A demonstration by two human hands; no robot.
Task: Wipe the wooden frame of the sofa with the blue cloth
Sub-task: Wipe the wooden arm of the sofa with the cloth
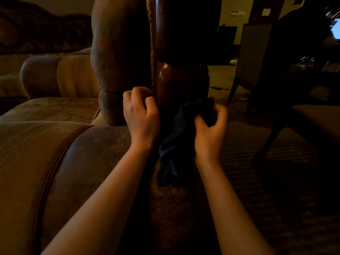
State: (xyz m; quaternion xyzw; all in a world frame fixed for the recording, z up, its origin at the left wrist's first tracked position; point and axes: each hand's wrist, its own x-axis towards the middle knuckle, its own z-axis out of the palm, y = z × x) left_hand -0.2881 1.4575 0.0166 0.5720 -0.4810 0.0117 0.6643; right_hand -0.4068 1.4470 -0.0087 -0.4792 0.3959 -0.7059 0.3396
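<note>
- Head view, dim light. Wooden frame (181, 83) runs as a glossy dark-brown post from top centre down to mid-frame, with a rounded bulge catching a highlight; its lower part is lost in shadow.
- Blue cloth (176, 144) sits centre frame, just below the bulge. Its upper end is bunched against the wood and the rest hangs slack toward the carpet (266, 148).
- Right hand (211, 129), right of centre: fingers and thumb curled round the upper bunch of cloth, holding it at the frame.
- Left hand (140, 115), left of centre: fingers curled in at the seam where the rope trim (151, 52) meets the wood. Whether it pinches the trim, the cloth's edge or only braces there, I cannot tell.
- Sofa upholstery (55, 144) fills the left half; a chair (257, 59) stands at upper right.
- Handling judgement: cloth is light, soft and limp, so it needs bunching into a pad in the palm; a loose tail will drag. The polished wood looks hard and slick, so wiping should need only modest pressure.
- Best hold: gather the cloth mid-length and keep the tail tucked.
</note>
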